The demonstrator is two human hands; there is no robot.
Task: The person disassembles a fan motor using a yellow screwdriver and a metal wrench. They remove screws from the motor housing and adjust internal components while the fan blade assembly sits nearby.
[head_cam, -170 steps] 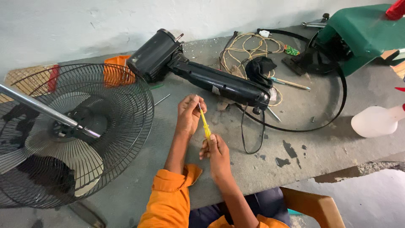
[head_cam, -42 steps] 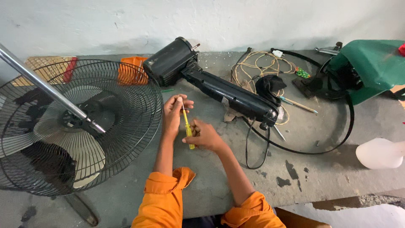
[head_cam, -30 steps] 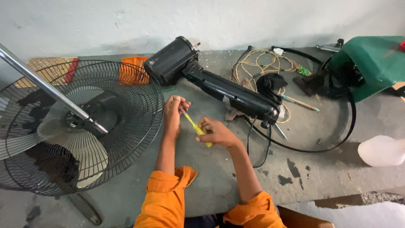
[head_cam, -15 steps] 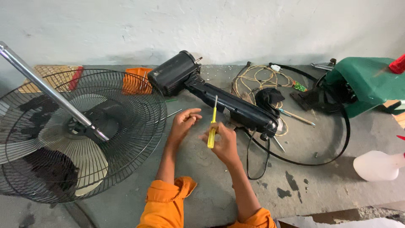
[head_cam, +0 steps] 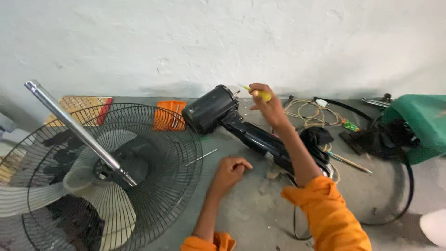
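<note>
Right hand [head_cam: 268,106] raised over the black fan motor housing [head_cam: 210,108], fingers closed around a yellow-handled screwdriver [head_cam: 258,93] whose tip points at the rear of the housing. Left hand [head_cam: 228,170] rests on the grey table [head_cam: 241,209], fingers curled in loosely, holding nothing that shows; a thin metal rod [head_cam: 201,157] lies just beside it. Fan cage with blades [head_cam: 107,172] sits to the left, a chrome pole [head_cam: 76,130] across it. Orange tray [head_cam: 170,115] behind the motor; coiled cord [head_cam: 310,114] and green housing [head_cam: 418,122] at right
</note>
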